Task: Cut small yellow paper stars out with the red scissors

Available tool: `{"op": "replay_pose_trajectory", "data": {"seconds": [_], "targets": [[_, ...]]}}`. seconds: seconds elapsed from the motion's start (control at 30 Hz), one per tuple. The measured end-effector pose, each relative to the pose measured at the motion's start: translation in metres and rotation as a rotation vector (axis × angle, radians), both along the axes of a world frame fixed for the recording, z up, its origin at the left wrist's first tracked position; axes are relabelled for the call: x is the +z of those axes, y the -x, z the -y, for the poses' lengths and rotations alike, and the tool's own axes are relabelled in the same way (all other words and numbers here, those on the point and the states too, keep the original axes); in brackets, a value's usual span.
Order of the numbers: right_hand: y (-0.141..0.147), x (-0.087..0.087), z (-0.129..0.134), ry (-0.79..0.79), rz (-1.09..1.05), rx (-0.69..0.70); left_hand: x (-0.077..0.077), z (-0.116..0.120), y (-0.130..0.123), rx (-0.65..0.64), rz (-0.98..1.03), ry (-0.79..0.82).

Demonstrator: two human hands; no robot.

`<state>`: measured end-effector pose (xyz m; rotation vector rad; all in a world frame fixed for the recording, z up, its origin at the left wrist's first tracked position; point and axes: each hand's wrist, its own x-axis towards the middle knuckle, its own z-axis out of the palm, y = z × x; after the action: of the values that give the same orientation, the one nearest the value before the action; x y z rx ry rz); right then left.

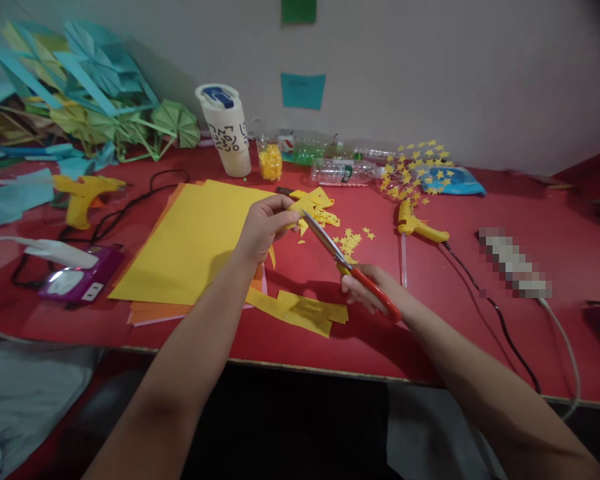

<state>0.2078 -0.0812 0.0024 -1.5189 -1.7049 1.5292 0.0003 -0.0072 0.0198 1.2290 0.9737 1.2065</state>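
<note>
The left hand (pixel 266 227) held a small piece of yellow paper (pixel 301 204), pinched between thumb and fingers, above the far middle part of the red bench (pixel 445 293). The right hand (pixel 365 290) was closed around the red handles of the scissors (pixel 336 253). Their blades pointed to the far left, with the tips at the yellow paper; whether they touched it, I could not tell.

Beyond the blades lay yellow scraps (pixel 325 217), and to the right of these was a small heap of cut stars (pixel 349 244). A large yellow sheet (pixel 185 247) lay to the left, on top of orange sheets (pixel 157 312), and yellow strips (pixel 307 310) were on the near side, between the two arms. On the right there was a yellow glue gun (pixel 423 227). At the far side stood a white cup (pixel 225 130), and to its right a clear cup (pixel 270 160) containing yellow pieces.
</note>
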Motion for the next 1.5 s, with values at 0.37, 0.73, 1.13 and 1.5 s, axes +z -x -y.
{"op": "replay_pose_trajectory", "data": {"seconds": [0.37,0.73,1.13,1.5], "targets": [[-0.0004,-0.0011,-0.0006,0.011,0.027,-0.003,-0.0012,-0.0008,0.0004,-0.001,0.005,-0.002],[0.0008,0.0020,0.0001,0.032,0.037,-0.021,-0.0016,-0.0010,0.0016,-0.019,0.015,0.003],[0.0000,0.0008,0.0006,0.006,0.033,-0.026,-0.0040,-0.0025,0.0026,0.000,0.006,-0.005],[-0.0023,-0.0027,-0.0008,-0.023,0.024,-0.015,-0.0024,-0.0024,0.0046,-0.018,-0.027,-0.006]]}}
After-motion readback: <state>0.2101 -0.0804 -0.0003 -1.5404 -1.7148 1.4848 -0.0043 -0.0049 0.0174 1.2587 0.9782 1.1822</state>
